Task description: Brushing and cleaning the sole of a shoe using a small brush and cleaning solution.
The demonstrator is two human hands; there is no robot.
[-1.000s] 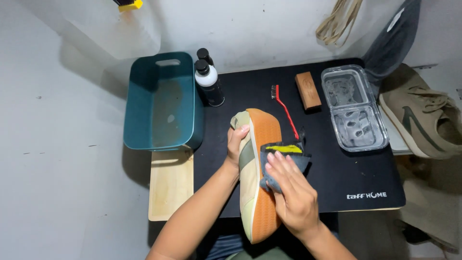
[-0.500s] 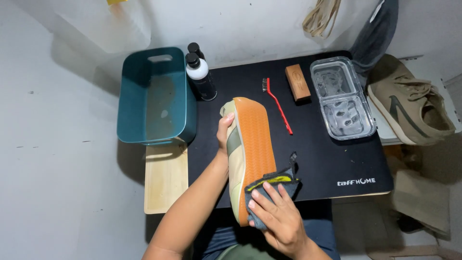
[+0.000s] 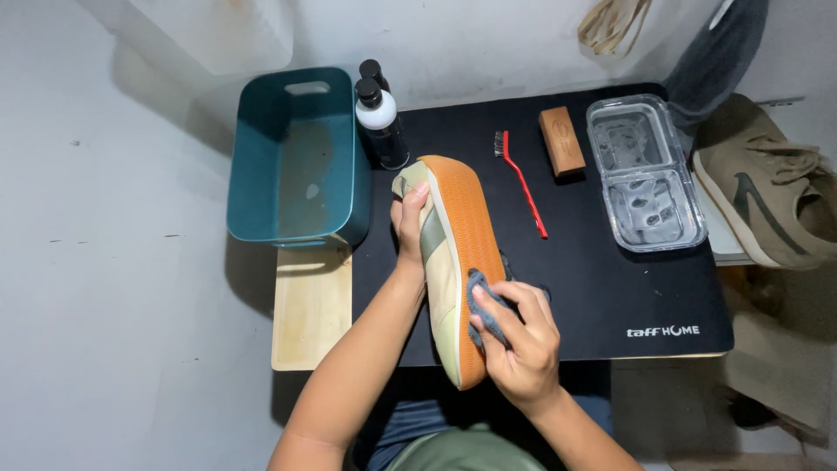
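This looks like a small shoe-cleaning corner at home. A low bench [image 3: 314,305] by a plain wall carries a black mat [image 3: 610,288], brushes [image 3: 520,181], bottles [image 3: 381,122] and a teal tub [image 3: 296,157].

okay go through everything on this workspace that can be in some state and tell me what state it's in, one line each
Shoe: on its side, orange sole facing right, held off the mat.
Left hand: gripping the shoe's toe end.
Right hand: pressing a grey cloth to the sole edge.
Basin: upright, shallow water inside.
Bottles: upright, capped.
Red brush: lying flat, unused.
Wooden brush: lying back up.
Clear tray: open, wet.
Second shoe: upright, off the mat.
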